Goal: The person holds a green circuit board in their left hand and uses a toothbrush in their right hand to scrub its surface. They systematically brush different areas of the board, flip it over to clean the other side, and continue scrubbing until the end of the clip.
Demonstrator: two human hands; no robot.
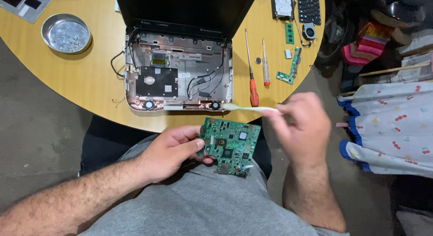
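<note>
The left hand [169,152] pinches a green circuit board [229,146] by its left edge, thumb on top and fingers beneath, holding it over the lap just below the worktop [90,78] edge. The board looks light, thin and stiff, yet probably fragile: its chips and solder points make the bare rim the safest hold. The right hand [300,127], at 3 o'clock from the board, has its grip closed on a pale brush handle [250,108] that points toward 9 o'clock above the board. At 12 o'clock lies the opened laptop [178,76], with two screwdrivers [253,78] at 1 o'clock. Open room lies mainly over the lap; the worktop rim sits close above.
</note>
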